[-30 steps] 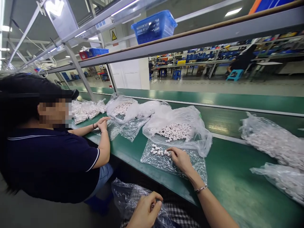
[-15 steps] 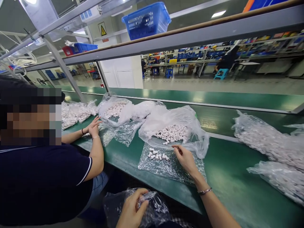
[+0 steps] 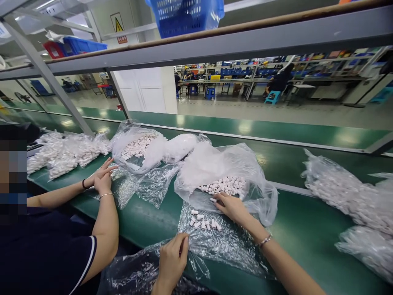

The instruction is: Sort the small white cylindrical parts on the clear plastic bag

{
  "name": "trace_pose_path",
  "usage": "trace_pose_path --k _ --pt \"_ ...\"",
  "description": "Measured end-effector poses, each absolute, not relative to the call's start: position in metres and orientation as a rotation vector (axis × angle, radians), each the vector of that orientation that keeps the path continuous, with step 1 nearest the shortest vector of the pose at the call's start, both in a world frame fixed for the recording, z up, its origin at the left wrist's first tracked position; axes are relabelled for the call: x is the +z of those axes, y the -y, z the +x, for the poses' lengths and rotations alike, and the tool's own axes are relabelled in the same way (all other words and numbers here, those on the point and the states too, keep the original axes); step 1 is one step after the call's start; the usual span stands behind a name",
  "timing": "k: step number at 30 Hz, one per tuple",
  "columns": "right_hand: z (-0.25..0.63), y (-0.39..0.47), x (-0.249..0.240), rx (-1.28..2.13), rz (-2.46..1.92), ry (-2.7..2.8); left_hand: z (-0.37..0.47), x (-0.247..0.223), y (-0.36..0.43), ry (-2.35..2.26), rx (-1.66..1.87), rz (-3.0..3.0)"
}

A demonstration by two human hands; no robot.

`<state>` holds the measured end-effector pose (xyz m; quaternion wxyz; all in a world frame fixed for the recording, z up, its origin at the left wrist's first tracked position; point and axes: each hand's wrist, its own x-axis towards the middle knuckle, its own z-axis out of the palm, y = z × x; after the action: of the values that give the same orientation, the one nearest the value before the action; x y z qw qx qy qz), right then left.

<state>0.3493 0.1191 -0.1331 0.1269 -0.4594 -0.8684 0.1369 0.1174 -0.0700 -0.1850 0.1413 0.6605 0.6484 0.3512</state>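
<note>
While our right hand reaches, fingers loosely spread, into the open plastic bag of small white parts, our left hand pinches the near crinkled clear bag, where a few loose parts lie.

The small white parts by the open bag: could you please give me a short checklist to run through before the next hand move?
1. Right hand at the open bag mouth: ok.
2. White parts loose on the flat plastic sheet: ok.
3. Left hand pinching the lower bag: ok.
4. Part held in the right fingers: cannot tell.
5. Co-worker's hands apart from this pile: ok.
</note>
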Motion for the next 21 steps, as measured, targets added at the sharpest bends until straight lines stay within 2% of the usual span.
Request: trace_pose_path --k 3,7,10,13,18,21 --pt "0.355 -0.124 -0.133 0.642 -1.312 2.369 0.119 -0.191 0.072 -1.947 1.080 1.879" --pt "0.371 -0.132 -0.125 1.346 -1.200 1.796 0.122 -0.192 0.071 -2.017 1.136 1.843" --pt "0.381 -0.138 -0.122 1.501 -1.128 1.611 0.124 -0.190 0.069 -2.061 1.185 1.801" --pt "0.382 -0.138 -0.126 1.405 -1.172 1.711 0.124 -0.188 0.068 -2.103 1.198 1.769" --pt "0.364 -0.126 -0.142 0.652 -1.413 2.181 0.120 -0.184 0.066 -2.146 1.153 1.796" --pt "0.349 -0.119 -0.150 0.408 -1.456 2.344 0.121 -0.180 0.065 -2.207 1.159 1.848"
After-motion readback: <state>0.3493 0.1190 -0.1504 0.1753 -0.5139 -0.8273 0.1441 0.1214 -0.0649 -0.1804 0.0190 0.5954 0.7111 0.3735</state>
